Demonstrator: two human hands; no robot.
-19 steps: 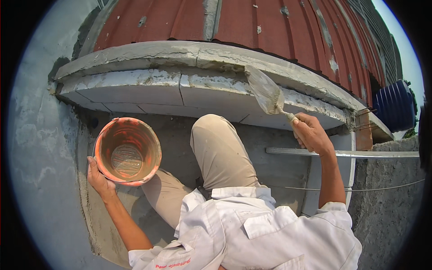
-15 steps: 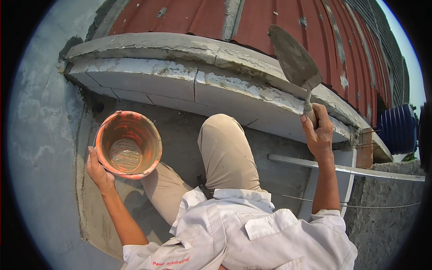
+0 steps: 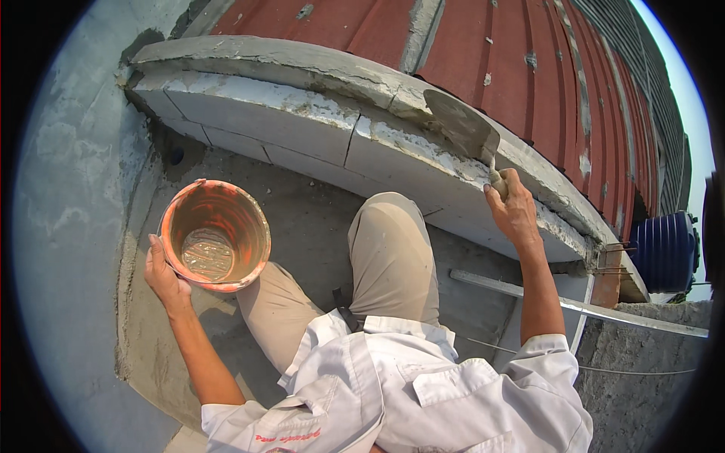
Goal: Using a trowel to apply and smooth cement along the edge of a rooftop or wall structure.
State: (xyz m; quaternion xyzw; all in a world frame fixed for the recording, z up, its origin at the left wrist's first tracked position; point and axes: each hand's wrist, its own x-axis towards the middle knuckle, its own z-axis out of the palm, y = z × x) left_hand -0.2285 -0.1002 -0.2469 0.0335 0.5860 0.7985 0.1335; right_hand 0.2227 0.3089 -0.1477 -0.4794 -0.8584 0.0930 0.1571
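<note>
An orange bucket (image 3: 172, 249) smeared with grey mortar hangs at the left, its mouth turned up toward me, with a little wet mix in the bottom. My left hand (image 3: 164, 278) is closed on its outer rim. On the other side, my right hand (image 3: 516, 210) grips the handle of a pointed trowel (image 3: 462, 127). The trowel's grey blade lies over the gap between a white block wall (image 3: 264, 113) and the concrete ledge (image 3: 302, 66) behind it. Whether the blade touches the blocks I cannot tell.
Red corrugated roofing (image 3: 483, 60) rises beyond the ledge. A plastered wall (image 3: 83, 181) stands at the left. To the right, a long straight bar (image 3: 604, 307) lies across, near thin rebar ends and a dark blue ribbed tank (image 3: 664, 254). My knees are over the concrete floor.
My right hand has moved the trowel left and down, from over the roofing to the top of the wall. The bucket stays in my left hand, nearly where it was. The view has shifted slightly.
</note>
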